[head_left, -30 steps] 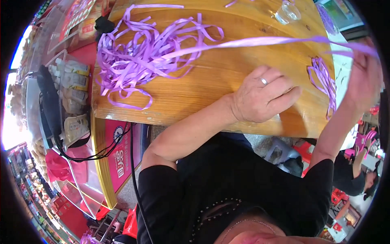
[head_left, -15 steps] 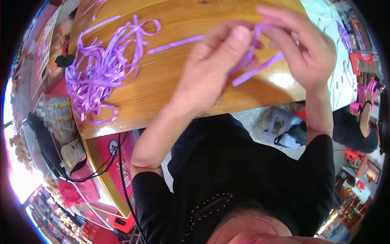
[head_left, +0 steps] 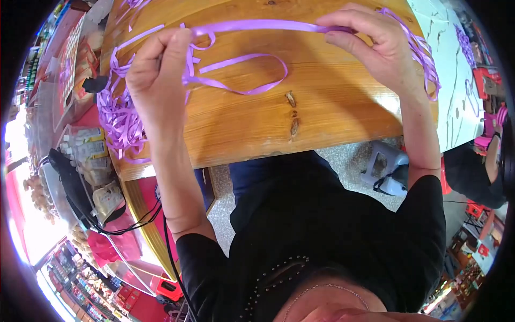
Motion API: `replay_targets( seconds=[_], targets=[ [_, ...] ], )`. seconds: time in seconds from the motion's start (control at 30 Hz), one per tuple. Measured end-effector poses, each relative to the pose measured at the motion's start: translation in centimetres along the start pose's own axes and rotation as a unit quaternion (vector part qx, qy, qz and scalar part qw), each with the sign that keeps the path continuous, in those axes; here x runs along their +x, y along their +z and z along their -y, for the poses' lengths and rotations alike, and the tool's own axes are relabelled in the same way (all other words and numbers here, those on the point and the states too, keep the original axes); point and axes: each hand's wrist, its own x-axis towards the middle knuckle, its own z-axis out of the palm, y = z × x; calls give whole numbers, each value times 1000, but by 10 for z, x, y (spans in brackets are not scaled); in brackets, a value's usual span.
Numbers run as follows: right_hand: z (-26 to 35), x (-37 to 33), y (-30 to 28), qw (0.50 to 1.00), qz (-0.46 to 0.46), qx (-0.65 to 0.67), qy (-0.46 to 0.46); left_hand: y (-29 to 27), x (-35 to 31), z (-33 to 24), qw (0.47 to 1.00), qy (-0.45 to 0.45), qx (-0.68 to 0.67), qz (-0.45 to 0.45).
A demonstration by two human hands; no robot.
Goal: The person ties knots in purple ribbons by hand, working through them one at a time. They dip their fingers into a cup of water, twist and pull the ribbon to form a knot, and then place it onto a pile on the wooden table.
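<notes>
A purple ribbon (head_left: 257,25) is stretched between my two hands above the far part of the wooden table (head_left: 230,129). My left hand (head_left: 161,70) pinches its left end between thumb and fingers, over the tangled ribbon pile (head_left: 120,118). My right hand (head_left: 375,45) grips the other end with thumb and forefinger. Below the taut stretch, a loose loop of ribbon (head_left: 263,88) curves across the wood. More ribbon strands (head_left: 424,59) hang beyond my right hand near the table's right edge; whether they join the held piece is hidden.
A white marbled table (head_left: 456,107) adjoins on the right, with purple ribbon on it. Left of the wooden table stand clear bags of bottles (head_left: 86,145) and black cables. A grey stool (head_left: 383,161) is under the table's right side. Another person (head_left: 472,172) sits at far right.
My hands were close together at the right, handling ribbon. They have moved apart, the left hand going far left, pulling the ribbon taut between them.
</notes>
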Motion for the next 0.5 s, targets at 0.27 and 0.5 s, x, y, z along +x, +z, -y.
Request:
replay_targets(
  seconds=[0.27,0.5],
  targets=[
    [-41,-2,40,992,-30,17,-118,19,9,13,858,330,389,-59],
    [-37,-2,36,986,-115,-12,-124,86,-20,10,975,-114,-120,148]
  ],
)
